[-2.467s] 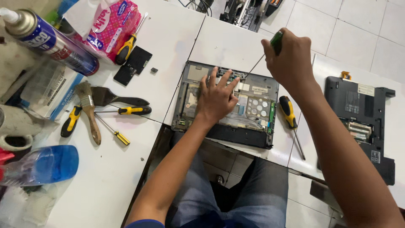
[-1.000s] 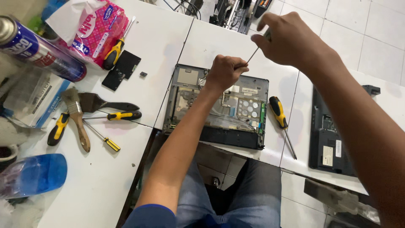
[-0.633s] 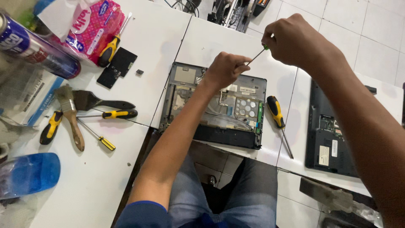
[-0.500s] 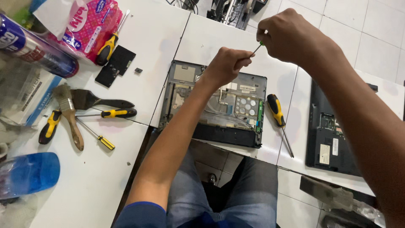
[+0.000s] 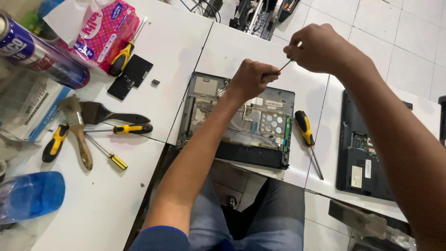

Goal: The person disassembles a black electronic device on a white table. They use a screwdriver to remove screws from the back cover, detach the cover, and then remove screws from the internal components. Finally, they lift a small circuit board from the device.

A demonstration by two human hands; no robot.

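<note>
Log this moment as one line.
left hand: pinching screwdriver tip | right hand: gripping thin screwdriver | below: opened laptop base

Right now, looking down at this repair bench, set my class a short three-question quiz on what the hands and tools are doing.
1. True or false: the right hand holds a thin screwdriver whose shaft reaches to the left hand.
2. Multiple choice: the opened laptop base lies (a) on the floor, (b) on the white table below both hands, (c) on the pink tissue pack.
3. Fill in: just right of the laptop base lies a yellow-and-black ____.

Key: 1 true; 2 b; 3 screwdriver.
</note>
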